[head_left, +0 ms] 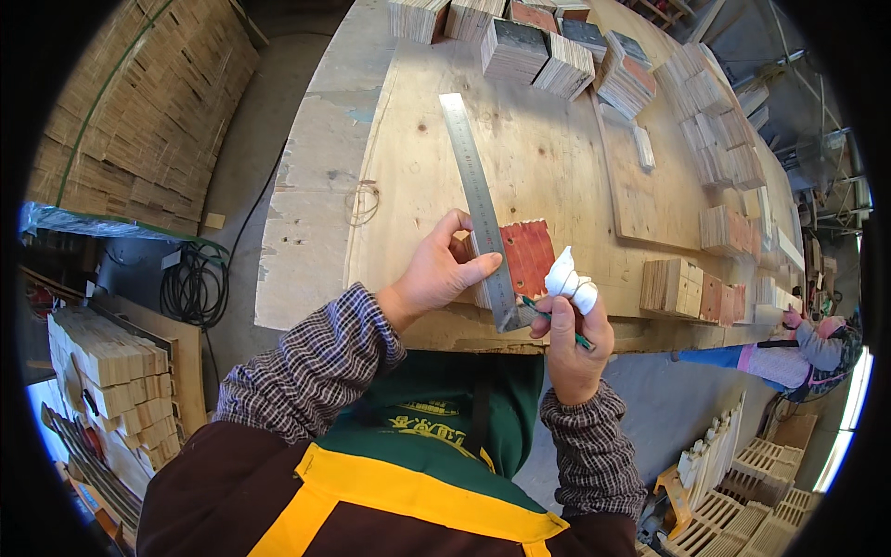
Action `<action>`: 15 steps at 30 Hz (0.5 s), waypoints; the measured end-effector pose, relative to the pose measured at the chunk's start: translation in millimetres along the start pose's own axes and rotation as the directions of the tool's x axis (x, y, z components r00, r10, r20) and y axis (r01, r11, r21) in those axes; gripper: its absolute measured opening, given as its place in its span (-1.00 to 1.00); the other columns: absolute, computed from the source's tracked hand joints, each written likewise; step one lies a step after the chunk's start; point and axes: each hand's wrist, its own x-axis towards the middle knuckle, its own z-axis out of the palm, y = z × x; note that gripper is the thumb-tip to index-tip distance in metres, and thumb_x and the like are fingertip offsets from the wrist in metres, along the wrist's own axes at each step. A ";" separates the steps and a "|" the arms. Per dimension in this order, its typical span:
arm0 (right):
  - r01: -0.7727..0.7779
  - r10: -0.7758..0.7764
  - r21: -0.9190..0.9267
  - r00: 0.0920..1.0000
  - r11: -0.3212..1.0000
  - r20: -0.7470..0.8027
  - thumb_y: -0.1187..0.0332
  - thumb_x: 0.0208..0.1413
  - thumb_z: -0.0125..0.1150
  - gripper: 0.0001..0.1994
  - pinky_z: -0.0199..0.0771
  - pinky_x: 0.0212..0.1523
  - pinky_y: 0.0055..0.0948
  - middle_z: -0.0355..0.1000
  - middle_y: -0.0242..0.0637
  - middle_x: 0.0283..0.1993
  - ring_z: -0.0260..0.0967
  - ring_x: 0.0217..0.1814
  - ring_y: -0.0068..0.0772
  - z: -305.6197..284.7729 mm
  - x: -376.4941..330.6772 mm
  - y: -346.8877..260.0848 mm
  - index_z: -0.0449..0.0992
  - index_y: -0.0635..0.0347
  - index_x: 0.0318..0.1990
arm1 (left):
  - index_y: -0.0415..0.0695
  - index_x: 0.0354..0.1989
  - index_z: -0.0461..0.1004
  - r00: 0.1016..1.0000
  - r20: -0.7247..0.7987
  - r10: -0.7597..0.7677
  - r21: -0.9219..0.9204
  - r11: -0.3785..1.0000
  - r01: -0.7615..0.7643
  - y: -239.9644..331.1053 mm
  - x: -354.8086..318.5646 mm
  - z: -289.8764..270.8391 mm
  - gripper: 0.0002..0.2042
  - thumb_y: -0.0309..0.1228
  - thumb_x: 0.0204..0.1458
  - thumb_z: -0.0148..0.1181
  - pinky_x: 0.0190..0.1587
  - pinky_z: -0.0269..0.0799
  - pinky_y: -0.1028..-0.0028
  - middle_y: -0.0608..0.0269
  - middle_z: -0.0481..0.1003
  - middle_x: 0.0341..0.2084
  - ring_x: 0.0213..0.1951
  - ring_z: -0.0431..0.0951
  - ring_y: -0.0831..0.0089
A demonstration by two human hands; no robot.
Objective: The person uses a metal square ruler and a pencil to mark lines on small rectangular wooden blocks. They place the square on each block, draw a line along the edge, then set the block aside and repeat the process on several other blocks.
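My left hand [434, 267] pinches a long steel ruler [471, 176] between thumb and fingers. The ruler lies aslant along the left side of a red-topped wooden block [527, 252], close to the table's near edge. My left fingers also reach round the block's far left side. In my right hand [577, 351] is a thin green pen-like tool [583, 343], its tip near the ruler's lower end. White wrapping [568, 281] covers a finger of this hand, bound with dark thread; the finger itself is hidden.
The work table [418, 139] has a plywood top. Plywood blocks [513, 51] stand at its far side, and more block stacks [691, 288] line the right. Wrapped stacks [139, 111] and coiled black cable [195, 283] are at left. Another person [789, 357] works at far right.
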 end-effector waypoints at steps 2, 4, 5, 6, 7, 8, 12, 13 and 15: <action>0.030 -0.030 -0.033 1.000 0.999 0.001 0.54 0.26 0.07 -0.83 0.46 -0.43 -0.65 0.49 -0.33 -0.35 0.40 -0.46 -0.68 2.2 4.4 0.0 0.43 0.39 -0.04 | -0.14 -0.12 0.25 1.000 0.000 -0.008 0.010 1.000 0.008 1.9 -0.7 -0.1 -0.63 -0.40 0.03 0.34 -0.43 0.36 0.66 0.34 0.48 -0.46 -0.46 0.41 0.74; 0.056 -0.057 -0.047 0.998 0.997 -0.004 0.55 0.25 0.06 -0.85 0.45 -0.43 -0.66 0.49 -0.33 -0.36 0.39 -0.46 -0.68 6.9 12.3 -0.3 0.43 0.40 -0.06 | -0.14 -0.12 0.25 1.000 0.001 -0.015 0.012 1.000 0.015 3.7 -1.5 -0.7 -0.64 -0.42 0.02 0.33 -0.41 0.38 0.65 0.32 0.50 -0.45 -0.44 0.43 0.73; 0.045 -0.046 -0.051 0.999 0.998 -0.012 0.54 0.26 0.07 -0.85 0.45 -0.43 -0.66 0.48 -0.33 -0.36 0.39 -0.46 -0.68 9.9 17.3 -0.7 0.43 0.39 -0.07 | -0.14 -0.12 0.25 1.000 0.003 -0.016 0.004 1.000 0.016 4.1 -1.7 -0.3 -0.64 -0.44 0.02 0.33 -0.40 0.39 0.64 0.31 0.50 -0.45 -0.43 0.44 0.73; 0.028 -0.029 -0.037 0.999 0.999 -0.025 0.54 0.26 0.07 -0.85 0.46 -0.43 -0.65 0.48 -0.32 -0.37 0.39 -0.46 -0.69 13.7 22.8 -1.1 0.43 0.39 -0.07 | -0.14 -0.12 0.25 1.000 0.007 -0.005 -0.008 1.000 0.005 4.2 -2.0 0.2 -0.64 -0.45 0.02 0.33 -0.40 0.41 0.64 0.30 0.51 -0.44 -0.43 0.45 0.72; 0.004 -0.004 -0.004 0.999 1.000 -0.039 0.53 0.26 0.08 -0.86 0.46 -0.43 -0.65 0.48 -0.32 -0.37 0.39 -0.46 -0.69 17.7 28.3 -1.9 0.43 0.38 -0.08 | -0.14 -0.13 0.24 1.000 0.009 -0.007 -0.033 0.999 0.008 3.9 -1.9 0.9 -0.64 -0.45 0.02 0.33 -0.39 0.41 0.64 0.29 0.52 -0.43 -0.42 0.46 0.72; 0.013 -0.013 -0.019 0.999 1.000 -0.033 0.52 0.26 0.08 -0.86 0.46 -0.42 -0.65 0.48 -0.32 -0.37 0.40 -0.46 -0.68 21.6 34.5 -2.6 0.43 0.38 -0.07 | -0.14 -0.13 0.24 1.000 0.012 0.004 -0.061 0.998 -0.003 3.3 -1.4 1.5 -0.64 -0.45 0.02 0.33 -0.39 0.41 0.64 0.28 0.52 -0.43 -0.41 0.46 0.71; 0.033 -0.033 -0.028 0.999 0.999 -0.002 0.50 0.27 0.10 -0.85 0.47 -0.41 -0.63 0.48 -0.33 -0.37 0.40 -0.44 -0.67 31.8 59.0 -4.6 0.43 0.35 -0.07 | -0.14 -0.14 0.22 0.999 0.036 0.004 -0.101 0.995 0.000 0.6 0.9 1.4 -0.65 -0.46 0.03 0.32 -0.39 0.42 0.62 0.26 0.54 -0.41 -0.40 0.49 0.70; 0.043 -0.043 -0.033 0.999 0.999 0.007 0.49 0.27 0.10 -0.85 0.48 -0.40 -0.63 0.48 -0.33 -0.38 0.41 -0.44 -0.67 33.3 63.7 -4.6 0.43 0.35 -0.07 | -0.14 -0.14 0.23 0.999 0.037 -0.001 -0.100 0.995 0.005 0.3 1.5 1.3 -0.65 -0.46 0.03 0.32 -0.39 0.42 0.62 0.26 0.54 -0.41 -0.40 0.48 0.70; 0.064 -0.063 -0.048 0.997 0.997 0.034 0.49 0.26 0.10 -0.85 0.50 -0.37 -0.62 0.48 -0.33 -0.37 0.41 -0.42 -0.67 32.2 65.7 -5.6 0.42 0.35 -0.08 | -0.14 -0.14 0.23 0.999 0.035 -0.002 -0.106 0.994 0.006 0.5 1.8 1.5 -0.65 -0.45 0.03 0.32 -0.38 0.43 0.62 0.27 0.54 -0.41 -0.40 0.48 0.70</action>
